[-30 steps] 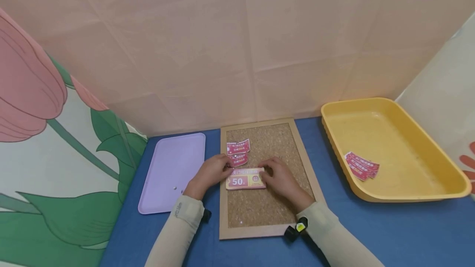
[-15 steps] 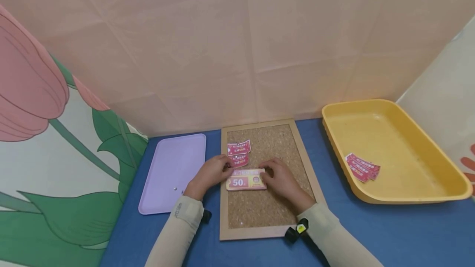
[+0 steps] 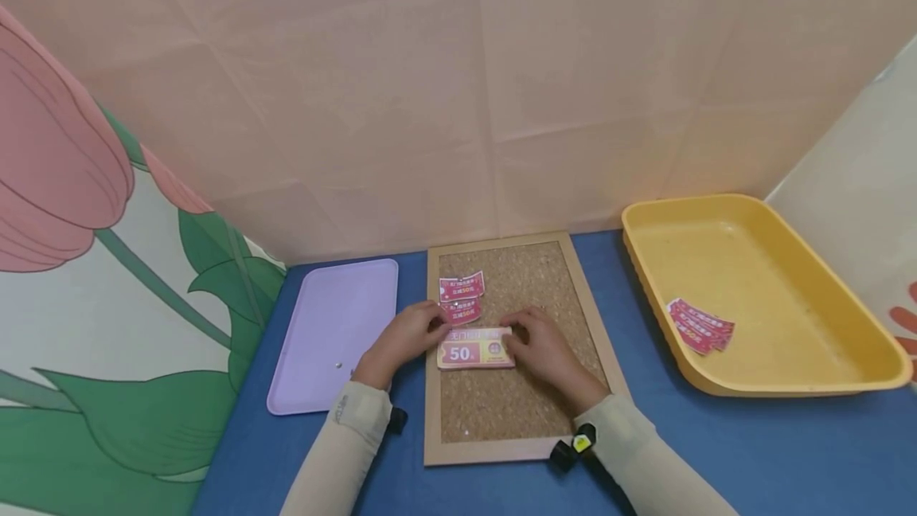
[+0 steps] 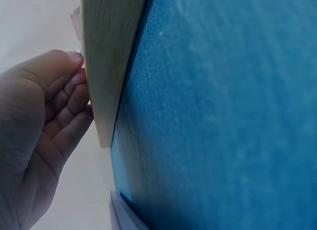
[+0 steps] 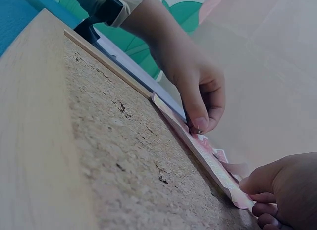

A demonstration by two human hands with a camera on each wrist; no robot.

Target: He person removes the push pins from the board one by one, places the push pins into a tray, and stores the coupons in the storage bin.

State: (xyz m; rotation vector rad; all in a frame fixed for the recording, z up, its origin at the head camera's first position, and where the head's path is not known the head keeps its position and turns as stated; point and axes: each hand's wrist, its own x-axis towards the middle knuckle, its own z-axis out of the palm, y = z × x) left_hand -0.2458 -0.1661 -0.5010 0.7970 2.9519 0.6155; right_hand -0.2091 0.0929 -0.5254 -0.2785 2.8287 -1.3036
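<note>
The left hand (image 3: 408,337) pinches what looks like a small pin (image 5: 199,132) at the "50" coupon (image 3: 469,352)'s upper-left edge; the right hand (image 3: 548,350) pinches its right end. Corkboard (image 3: 501,412) stretches below, toward the wooden frame (image 3: 433,408).

A bare left hand (image 3: 410,334) and right hand (image 3: 546,349) emerge from long pale-beige fabric sleeves (image 3: 655,456), the left cuff (image 3: 368,404) printed with grey lettering (image 3: 342,406), small blocky black wrist devices (image 3: 562,456) on both, the right one marked with a yellow patch (image 3: 581,442).
</note>
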